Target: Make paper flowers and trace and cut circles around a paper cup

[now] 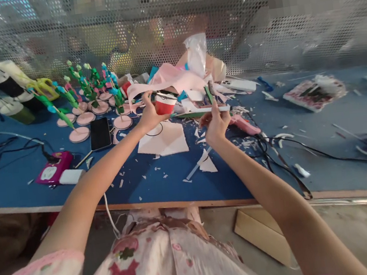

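My left hand (150,114) is closed around the side of a small red cup with a white rim (165,103), raised a little over the table. To its right, my right hand (216,123) is pinched on a narrow green piece (210,95) that points up from the fingers; its exact kind is unclear. A thin white strip (222,109) passes by the right fingers, and I cannot tell if they hold it. Under the hands lie white paper sheets (165,140). Behind them, a crumpled pink sheet (171,79) spreads over other materials.
Several green craft stems on pink round bases (79,134) stand at the left. Nearby are a black phone (100,134) and a magenta power socket (54,169). Black cables (308,151) cross the right side. Paper scraps litter the blue table (163,188). A perforated metal screen (155,32) rises behind.
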Tool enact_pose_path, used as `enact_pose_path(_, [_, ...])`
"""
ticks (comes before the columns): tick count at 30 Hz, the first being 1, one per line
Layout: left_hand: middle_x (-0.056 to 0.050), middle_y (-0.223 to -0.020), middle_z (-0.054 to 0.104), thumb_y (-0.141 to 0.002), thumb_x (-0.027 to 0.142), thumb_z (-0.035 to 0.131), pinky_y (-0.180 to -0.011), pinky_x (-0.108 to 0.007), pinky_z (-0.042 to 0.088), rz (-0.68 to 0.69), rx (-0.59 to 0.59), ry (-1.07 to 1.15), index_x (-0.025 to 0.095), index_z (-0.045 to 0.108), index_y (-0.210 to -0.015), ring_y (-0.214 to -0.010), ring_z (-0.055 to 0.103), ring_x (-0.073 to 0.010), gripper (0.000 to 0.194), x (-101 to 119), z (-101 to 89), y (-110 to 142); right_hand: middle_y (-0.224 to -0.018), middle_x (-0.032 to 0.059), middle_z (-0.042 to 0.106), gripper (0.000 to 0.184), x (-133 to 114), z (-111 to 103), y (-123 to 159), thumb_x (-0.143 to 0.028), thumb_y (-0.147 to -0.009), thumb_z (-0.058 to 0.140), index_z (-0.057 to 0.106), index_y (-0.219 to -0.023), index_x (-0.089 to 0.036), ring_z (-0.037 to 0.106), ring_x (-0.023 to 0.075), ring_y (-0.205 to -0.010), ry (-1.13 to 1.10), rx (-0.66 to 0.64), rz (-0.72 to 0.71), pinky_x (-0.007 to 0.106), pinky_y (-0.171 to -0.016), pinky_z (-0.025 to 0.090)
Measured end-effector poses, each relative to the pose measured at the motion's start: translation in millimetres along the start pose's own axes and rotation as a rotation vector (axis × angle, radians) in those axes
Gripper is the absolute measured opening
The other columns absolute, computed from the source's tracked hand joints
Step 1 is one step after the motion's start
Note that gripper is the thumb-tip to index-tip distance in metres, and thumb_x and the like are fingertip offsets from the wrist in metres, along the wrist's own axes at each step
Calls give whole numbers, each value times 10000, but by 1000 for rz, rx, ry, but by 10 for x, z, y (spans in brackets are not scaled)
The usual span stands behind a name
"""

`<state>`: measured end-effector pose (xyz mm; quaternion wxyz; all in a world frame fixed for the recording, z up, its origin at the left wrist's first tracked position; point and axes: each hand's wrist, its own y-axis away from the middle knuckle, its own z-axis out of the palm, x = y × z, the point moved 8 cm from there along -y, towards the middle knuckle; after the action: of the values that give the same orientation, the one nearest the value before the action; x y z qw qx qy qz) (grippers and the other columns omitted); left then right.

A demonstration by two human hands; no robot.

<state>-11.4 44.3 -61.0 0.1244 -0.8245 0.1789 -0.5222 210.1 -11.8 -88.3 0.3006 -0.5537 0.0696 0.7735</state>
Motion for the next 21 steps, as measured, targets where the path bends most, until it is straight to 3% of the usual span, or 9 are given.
enact_pose_path(2, [-147,-1157,521,-553,239,849,-897,-390,446,45,-6,-53,150,431,-1224,-1055,549,-268,796,105,-135,-78,-377,-109,438,462,6,-2,-9,-658,-660,624,447,-691,-232,402,86,-287,2,-5,11,236,-303,296])
enact_pose_path(6, [-97,-1069,561,-675,310,755,-932,-389,417,168,-220,-264,186,648,-1023,-1026,546,-263,385,334,-198,-97,-381,-116,434,470,24,-4,-15,-665,-656,615,440,-690,-231,406,76,-291,2,-12,25,223,-300,287])
enact_pose_path(10, [-109,-1114,611,-616,283,778,-912,-402,407,228,-404,-368,213,618,-1165,-1015,555,-298,577,438,31,28,-386,-121,431,462,31,-29,-34,-655,-664,612,424,-701,-235,400,72,-289,-13,-3,19,219,-294,270])
enact_pose_path(13, [-123,-1074,646,-574,363,803,-923,-420,393,263,-431,-375,193,666,-1039,-1038,552,-330,513,457,254,62,-372,-123,411,464,46,-51,-48,-658,-657,613,414,-690,-240,393,76,-290,5,8,17,223,-294,264])
enact_pose_path(16, [-133,-1067,659,-605,445,775,-963,-440,361,269,-438,-353,176,684,-987,-1067,547,-337,476,407,414,22,-379,-119,416,458,66,-55,-50,-661,-671,597,417,-690,-240,395,80,-294,32,5,14,230,-301,273])
enact_pose_path(21, [-153,-1319,554,-783,480,589,-1001,-433,349,127,-532,-250,193,574,-1270,-1221,488,-336,566,223,473,-52,-398,-115,414,435,113,-65,-42,-629,-691,606,416,-709,-238,405,90,-308,41,12,26,236,-308,284])
